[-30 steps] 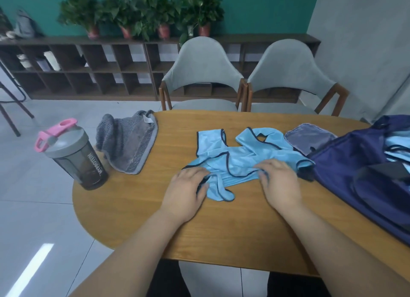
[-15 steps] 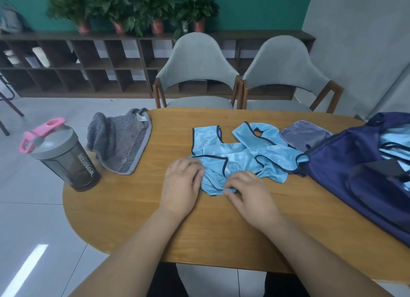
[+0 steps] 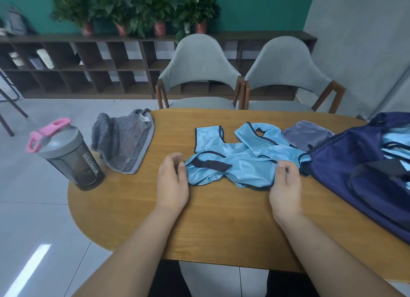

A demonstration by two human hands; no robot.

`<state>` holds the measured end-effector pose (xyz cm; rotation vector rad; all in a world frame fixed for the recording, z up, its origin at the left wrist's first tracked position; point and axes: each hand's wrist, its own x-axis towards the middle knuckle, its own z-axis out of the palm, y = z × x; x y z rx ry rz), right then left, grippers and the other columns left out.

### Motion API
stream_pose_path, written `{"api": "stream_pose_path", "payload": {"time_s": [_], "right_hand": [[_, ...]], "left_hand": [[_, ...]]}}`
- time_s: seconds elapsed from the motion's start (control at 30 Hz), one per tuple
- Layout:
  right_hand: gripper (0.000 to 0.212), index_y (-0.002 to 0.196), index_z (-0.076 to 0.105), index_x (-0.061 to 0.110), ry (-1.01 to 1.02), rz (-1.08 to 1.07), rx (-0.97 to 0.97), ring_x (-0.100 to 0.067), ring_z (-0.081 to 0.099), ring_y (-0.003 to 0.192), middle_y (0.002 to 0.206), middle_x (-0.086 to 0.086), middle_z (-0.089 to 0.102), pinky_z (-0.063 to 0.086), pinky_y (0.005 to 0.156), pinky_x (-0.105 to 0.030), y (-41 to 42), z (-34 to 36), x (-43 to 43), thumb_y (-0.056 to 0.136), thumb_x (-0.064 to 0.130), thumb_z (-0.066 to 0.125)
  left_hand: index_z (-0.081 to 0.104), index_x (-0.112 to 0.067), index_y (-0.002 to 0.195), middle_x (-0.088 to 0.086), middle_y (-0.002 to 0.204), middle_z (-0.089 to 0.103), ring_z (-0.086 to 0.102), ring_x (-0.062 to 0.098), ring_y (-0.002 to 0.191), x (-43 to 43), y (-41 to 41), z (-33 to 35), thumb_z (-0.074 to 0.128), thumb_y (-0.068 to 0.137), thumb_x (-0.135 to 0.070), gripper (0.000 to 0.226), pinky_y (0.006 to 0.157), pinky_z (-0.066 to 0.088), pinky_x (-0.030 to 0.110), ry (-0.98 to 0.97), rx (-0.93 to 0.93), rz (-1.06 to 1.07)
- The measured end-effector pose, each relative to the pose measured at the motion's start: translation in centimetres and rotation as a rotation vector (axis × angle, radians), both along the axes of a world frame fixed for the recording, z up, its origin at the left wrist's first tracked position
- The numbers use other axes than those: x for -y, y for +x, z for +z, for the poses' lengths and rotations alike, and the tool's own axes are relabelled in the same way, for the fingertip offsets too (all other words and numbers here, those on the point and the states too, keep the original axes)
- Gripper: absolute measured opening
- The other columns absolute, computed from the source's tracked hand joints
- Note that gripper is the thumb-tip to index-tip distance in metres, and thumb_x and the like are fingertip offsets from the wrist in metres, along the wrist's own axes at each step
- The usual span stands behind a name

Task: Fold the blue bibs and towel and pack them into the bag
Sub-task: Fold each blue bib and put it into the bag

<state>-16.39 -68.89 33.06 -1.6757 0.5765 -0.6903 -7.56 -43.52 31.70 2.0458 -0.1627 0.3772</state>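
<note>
A crumpled blue bib lies mid-counter. The left grip pinches the bib's left end between thumb and curled fingers. The right grip pinches its right end the same way. The bag sits open at the right edge, against the bib, with more bibs inside. The towel lies heaped at the far left edge, with a bottle just beside it.

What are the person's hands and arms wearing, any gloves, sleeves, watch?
Nothing visible. The left hand and right hand are ungloved, no rings; the left forearm and right forearm are bare down to the frame edge, no sleeves, watch or bands.
</note>
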Motion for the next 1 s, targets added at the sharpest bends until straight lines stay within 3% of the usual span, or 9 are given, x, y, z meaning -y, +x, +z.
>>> {"api": "stream_pose_path", "payload": {"time_s": [0.1,0.2,0.43,0.53,0.63,0.7,0.8,0.9,1.0], "right_hand": [[0.022,0.109,0.059,0.02,0.064,-0.029,0.014,0.0,0.045,0.063,0.083,0.003,0.052,0.043,0.07,-0.026,0.1,0.2,0.1,0.112,0.035,0.043],[0.019,0.107,0.062,0.026,0.134,-0.016,0.011,-0.007,0.045,0.065,0.081,0.0,0.052,0.042,0.066,-0.029,0.1,0.4,0.1,0.111,0.037,0.047],[0.024,0.103,0.064,0.021,0.218,-0.021,0.033,-0.014,0.042,0.069,0.079,-0.002,0.048,0.039,0.07,-0.035,0.1,0.3,0.2,0.11,0.038,0.049],[0.037,0.105,0.069,0.015,0.25,0.099,0.054,-0.013,0.061,0.082,0.088,0.002,0.066,0.051,0.084,-0.036,-0.1,-0.1,0.3,0.11,0.045,0.05],[0.056,0.099,0.072,0.01,0.155,0.274,-0.001,-0.018,0.066,0.077,0.076,0.0,0.07,0.052,0.077,-0.033,-0.2,-0.3,-0.2,0.107,0.056,0.043],[0.045,0.099,0.071,0.013,0.084,0.329,-0.016,-0.024,0.064,0.067,0.068,-0.007,0.067,0.054,0.072,-0.039,-0.1,-0.3,-0.7,0.11,0.047,0.043],[0.01,0.112,0.066,0.027,-0.059,0.311,-0.038,-0.019,0.069,0.081,0.09,0.001,0.073,0.059,0.084,-0.044,0.3,-0.9,-0.8,0.107,0.024,0.058],[0.037,0.131,0.059,0.034,-0.333,0.318,-0.117,-0.006,0.062,0.108,0.118,0.016,0.064,0.055,0.092,-0.03,0.6,-1.5,-0.7,0.098,0.022,0.071],[0.056,0.145,0.053,0.035,-0.612,0.323,-0.206,-0.006,0.044,0.133,0.139,0.016,0.05,0.038,0.11,-0.026,0.8,-1.9,-0.8,0.094,0.033,0.075]], "left_hand": [[0.058,-0.024,0.126,-0.011,0.122,0.062,0.054,0.012,0.123,-0.2,-0.2,0.3,0.054,0.105,-0.016,0.023,0.111,0.045,0.042,-0.046,0.005,0.024],[0.058,-0.023,0.129,-0.011,0.124,0.059,0.052,0.011,0.124,-0.2,-0.6,0.5,0.063,0.098,-0.016,0.032,0.111,0.044,0.041,0.031,0.043,-0.045],[0.043,-0.036,0.15,-0.018,0.145,0.046,0.036,0.006,0.137,0.9,-1.3,0.7,0.073,0.084,-0.065,0.078,0.115,0.029,0.03,0.458,0.127,-0.317],[0.057,-0.031,0.14,-0.009,0.139,0.051,0.044,0.018,0.132,1.0,-0.9,-0.1,0.078,0.085,-0.046,0.061,0.109,0.038,0.038,0.599,0.24,-0.236],[0.07,-0.026,0.116,-0.003,0.124,0.057,0.052,0.026,0.114,0.6,-0.4,-0.6,0.075,0.082,-0.013,0.037,0.092,0.043,0.044,0.493,0.281,-0.023],[0.071,-0.025,0.113,0.0,0.118,0.057,0.052,0.029,0.108,0.1,0.0,-0.9,0.07,0.086,-0.008,0.032,0.093,0.044,0.045,0.325,0.222,0.134],[0.066,-0.023,0.12,0.005,0.115,0.054,0.054,0.028,0.107,-0.6,0.7,-0.8,0.068,0.092,-0.011,0.031,0.1,0.046,0.045,0.038,0.03,0.306],[0.06,-0.025,0.116,-0.003,0.094,0.055,0.056,0.018,0.084,-0.4,0.2,0.2,0.062,0.094,-0.013,0.025,0.087,0.052,0.05,-0.074,-0.005,0.301],[0.057,-0.03,0.116,-0.01,0.074,0.057,0.057,0.022,0.073,0.0,-1.1,0.9,0.058,0.096,-0.012,0.027,0.077,0.049,0.043,-0.028,0.08,0.198]]}}
